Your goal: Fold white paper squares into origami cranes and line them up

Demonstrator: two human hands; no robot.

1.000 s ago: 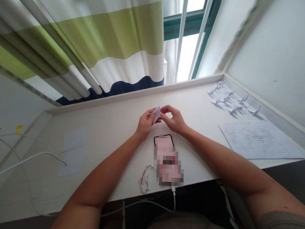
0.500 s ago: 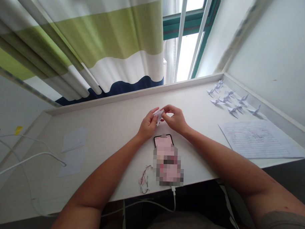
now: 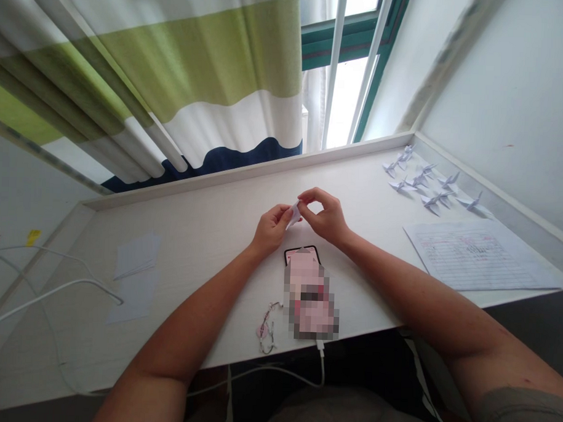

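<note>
A small folded piece of white paper is held between my two hands above the middle of the white desk. My left hand grips its lower left part, with the thumb on top. The thumb and index finger of my right hand pinch its upper tip. My fingers hide part of the folds. Just below my hands lies a phone with its picture blurred, a white cable in its lower end and a beaded strap at its left.
Several folded paper cranes stand at the back right. In front of them lies a stack of written sheets. White paper pieces and a white cable are at the left. A raised rim borders the desk's back, below a curtain.
My right hand has moved slightly up and pinches the paper's upper tip. The paper now shows narrower between my hands. My left hand has turned a little and stays on it.
</note>
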